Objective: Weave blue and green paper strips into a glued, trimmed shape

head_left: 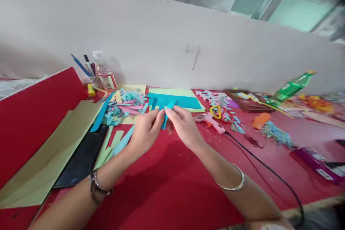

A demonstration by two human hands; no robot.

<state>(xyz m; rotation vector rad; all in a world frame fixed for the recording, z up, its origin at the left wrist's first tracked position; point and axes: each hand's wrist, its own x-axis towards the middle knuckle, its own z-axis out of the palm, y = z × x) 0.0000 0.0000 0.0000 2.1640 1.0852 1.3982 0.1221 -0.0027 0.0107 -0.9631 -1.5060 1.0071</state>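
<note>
Both hands meet over the red table, in the middle of the head view. My left hand (147, 129) is closed, its thumb and fingers pinching a blue paper strip (164, 123). On the same strip my right hand (184, 125) is closed too, thumb on top, with one end of the paper standing up past the fingertips. Parts of the strip are hidden by the fingers. Just behind the hands lie wider blue paper (185, 100) and pale green sheets (172, 92). A pink glue gun (211, 121) rests right of my right hand.
Paper scraps (126, 104) are heaped at the left, near a pump bottle (106, 73). Yellow-handled scissors (216, 112) lie by the glue gun, whose black cord (265, 167) crosses the right side. A green bottle (292, 88) leans at the back right. A white wall (161, 43) closes the far side.
</note>
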